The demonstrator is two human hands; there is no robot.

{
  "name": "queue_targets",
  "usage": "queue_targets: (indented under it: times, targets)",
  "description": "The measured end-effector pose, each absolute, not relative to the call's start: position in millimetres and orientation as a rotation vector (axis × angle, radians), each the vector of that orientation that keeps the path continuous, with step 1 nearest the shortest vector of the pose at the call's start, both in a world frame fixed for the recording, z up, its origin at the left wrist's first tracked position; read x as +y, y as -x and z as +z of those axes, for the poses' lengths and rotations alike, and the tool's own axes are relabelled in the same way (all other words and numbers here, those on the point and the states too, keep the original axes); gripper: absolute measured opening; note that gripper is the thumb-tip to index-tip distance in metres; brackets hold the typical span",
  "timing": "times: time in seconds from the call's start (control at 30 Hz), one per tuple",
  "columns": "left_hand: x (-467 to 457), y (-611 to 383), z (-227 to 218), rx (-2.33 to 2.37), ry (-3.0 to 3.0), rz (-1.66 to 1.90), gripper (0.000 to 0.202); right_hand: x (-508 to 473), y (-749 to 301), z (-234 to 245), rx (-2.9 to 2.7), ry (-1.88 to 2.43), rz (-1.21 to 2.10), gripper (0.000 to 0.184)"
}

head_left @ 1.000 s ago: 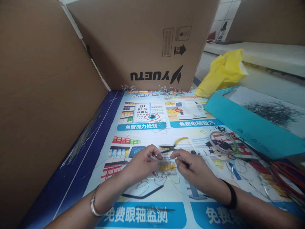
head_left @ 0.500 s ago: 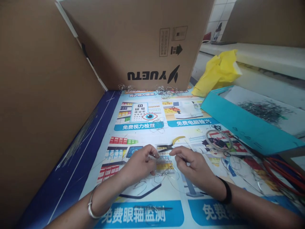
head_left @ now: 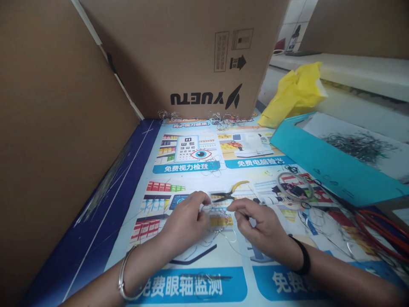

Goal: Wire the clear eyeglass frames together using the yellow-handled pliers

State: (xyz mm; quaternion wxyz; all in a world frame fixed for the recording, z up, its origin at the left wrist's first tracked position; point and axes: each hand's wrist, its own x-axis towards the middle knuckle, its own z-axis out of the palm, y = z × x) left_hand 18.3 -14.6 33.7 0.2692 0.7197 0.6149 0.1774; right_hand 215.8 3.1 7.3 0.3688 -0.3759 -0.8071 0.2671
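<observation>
My left hand [head_left: 188, 217] is closed, its fingers curled around a tangle of thin wire [head_left: 220, 230] whose loops hang out on the right side. Across a small gap, my right hand [head_left: 263, 224] has its index finger and thumb bent together at the wire's other side. What sits between those fingertips is too fine to make out. Just beyond both hands lie pliers [head_left: 225, 196] with a yellow handle, touched by neither. Under the hands is a printed poster sheet [head_left: 236, 273], with a small bundle of dark thin strands [head_left: 207, 277] near its front.
A cardboard box [head_left: 191, 55] rises at the back. Wire clumps [head_left: 223, 120] lie along its foot. At right are a teal box [head_left: 319, 162] holding dark wire pieces [head_left: 354, 145], a yellow bag [head_left: 294, 94], a clear ring-shaped roll [head_left: 295, 186] and red-handled scissors [head_left: 380, 232].
My left hand has turned slightly, so its back faces up more and its lower fingers are hidden. The right hand has barely shifted. The pliers lie where they were.
</observation>
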Motion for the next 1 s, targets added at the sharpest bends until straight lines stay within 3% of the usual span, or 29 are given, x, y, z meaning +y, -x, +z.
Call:
queue_targets:
  times: [0.47,1.0]
  targets:
    - [-16.5,-18.7,32.8,1.747,-2.064,0.287,0.035,1.8,-213.0,2.1,-2.093,0.925,0.683,0.024]
    - [0.4,-12.4,30.4,1.71,-2.019,0.355,0.036,9.7,-203.5,-2.9,-1.943,1.126,1.026,0.021]
